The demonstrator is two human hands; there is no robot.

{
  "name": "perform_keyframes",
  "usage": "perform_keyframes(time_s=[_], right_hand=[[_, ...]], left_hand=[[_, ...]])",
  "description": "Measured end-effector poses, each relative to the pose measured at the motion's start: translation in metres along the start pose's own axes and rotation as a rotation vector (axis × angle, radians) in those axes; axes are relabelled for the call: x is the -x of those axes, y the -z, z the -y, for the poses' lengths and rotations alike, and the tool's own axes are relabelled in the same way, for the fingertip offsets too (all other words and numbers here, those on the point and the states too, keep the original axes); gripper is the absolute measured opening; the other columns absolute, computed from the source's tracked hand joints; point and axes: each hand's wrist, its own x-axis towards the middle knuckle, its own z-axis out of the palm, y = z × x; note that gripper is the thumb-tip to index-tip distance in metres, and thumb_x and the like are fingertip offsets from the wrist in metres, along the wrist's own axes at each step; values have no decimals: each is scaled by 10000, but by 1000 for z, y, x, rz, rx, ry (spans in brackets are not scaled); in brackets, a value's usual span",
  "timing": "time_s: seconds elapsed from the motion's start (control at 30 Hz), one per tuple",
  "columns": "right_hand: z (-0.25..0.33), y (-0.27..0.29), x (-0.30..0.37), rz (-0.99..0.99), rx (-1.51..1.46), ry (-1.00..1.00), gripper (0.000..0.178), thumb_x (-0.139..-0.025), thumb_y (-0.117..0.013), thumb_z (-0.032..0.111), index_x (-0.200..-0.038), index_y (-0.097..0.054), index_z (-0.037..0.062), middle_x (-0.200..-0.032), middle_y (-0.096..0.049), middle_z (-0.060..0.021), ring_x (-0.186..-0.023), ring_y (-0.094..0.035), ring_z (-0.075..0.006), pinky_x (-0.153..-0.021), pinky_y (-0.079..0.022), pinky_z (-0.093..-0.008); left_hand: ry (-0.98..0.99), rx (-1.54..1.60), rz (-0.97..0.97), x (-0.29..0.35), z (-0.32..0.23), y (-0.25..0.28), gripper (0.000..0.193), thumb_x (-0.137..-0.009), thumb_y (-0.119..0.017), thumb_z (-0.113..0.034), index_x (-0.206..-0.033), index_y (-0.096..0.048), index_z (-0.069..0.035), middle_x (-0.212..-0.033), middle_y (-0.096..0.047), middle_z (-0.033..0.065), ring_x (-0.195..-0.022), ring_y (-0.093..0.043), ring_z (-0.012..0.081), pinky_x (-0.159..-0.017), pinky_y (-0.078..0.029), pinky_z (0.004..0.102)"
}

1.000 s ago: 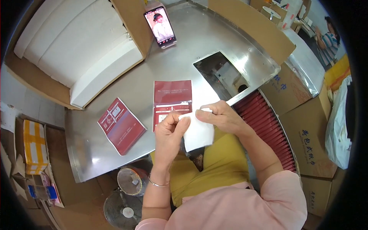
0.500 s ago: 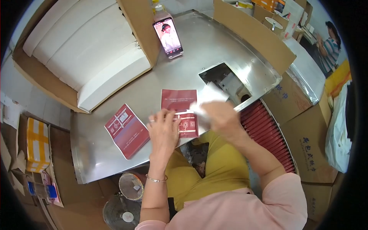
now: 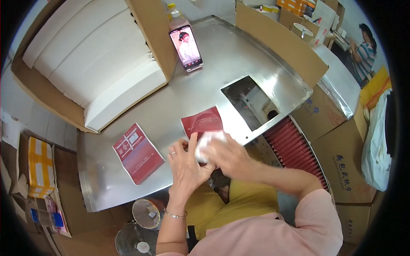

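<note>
A flat red paper packet (image 3: 204, 120) is tilted up near the table's front edge, its near end hidden by my hands. My left hand (image 3: 184, 165) is closed on that near end, fingers curled and thumb pointing right. Against it, my right hand (image 3: 226, 152), a little blurred, presses a white folded tissue (image 3: 204, 145) to the packet's near part. Whether the tissue is inside the packet or in front of it, I cannot tell. Left of my hands, a second red packet (image 3: 139, 153) with white printing lies on the metal table (image 3: 171, 104).
A large carton (image 3: 166, 38) of white stacks stands back left, a lit phone (image 3: 186, 48) beside it. Right of the hands is a rectangular table opening (image 3: 251, 102), with a box of upright red packets (image 3: 294, 147) below. Another person (image 3: 366, 55) sits far right.
My right hand has brought the white tissue leftward from beside the table opening to my left hand. The red packet, flat before, is now lifted and tilted.
</note>
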Motion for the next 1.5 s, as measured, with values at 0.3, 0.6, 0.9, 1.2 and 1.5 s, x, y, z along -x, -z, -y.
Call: perform_keyframes(time_s=[0.3,0.6,0.9,1.2,1.5], right_hand=[[-121,-21,-19,340,138,-395,161,-851,-619,154,-966,-649,45,-925,-648,-182,-957,-621,-382,-1011,-360,-646],[-110,49,-30,196,328,-627,143,-880,-625,142,-853,-735,56,-753,-690,-171,-739,-677,-381,-657,-527,-467],[-63,-65,-181,129,-287,-346,347,-927,-611,197,-1155,-555,-58,-1044,-634,-265,-977,-619,-416,-821,-505,-477],[-69,-116,-335,-137,-62,-275,693,-885,-704,280,-1369,-425,-131,-1258,-531,-293,-1175,-518,-434,-1014,-431,-490],[-84,-29,-506,-735,-73,-278,809,-843,-734,181,-1399,-281,-195,-1351,-397,-365,-1277,-404,-498,-1063,-376,-552]], left_hand=[[67,327,15,2,-7,-4,703,-828,-726,-73,-1472,-446,-44,-855,-544,112,-820,-524,282,-749,-438,426],[82,474,-80,24,7,50,306,-809,-703,20,-1114,-706,-6,-867,-642,101,-787,-586,274,-725,-474,378],[364,-25,-281,-36,145,92,319,-861,-689,-75,-1167,-651,8,-1082,-586,208,-1036,-563,370,-914,-460,450],[388,-239,-506,-132,225,163,695,-856,-716,-198,-1411,-417,95,-1356,-481,357,-1274,-453,510,-1093,-369,530],[300,-239,-1003,-260,232,307,813,-823,-695,-148,-1451,-257,128,-1401,-379,375,-1324,-367,493,-1151,-264,529]])
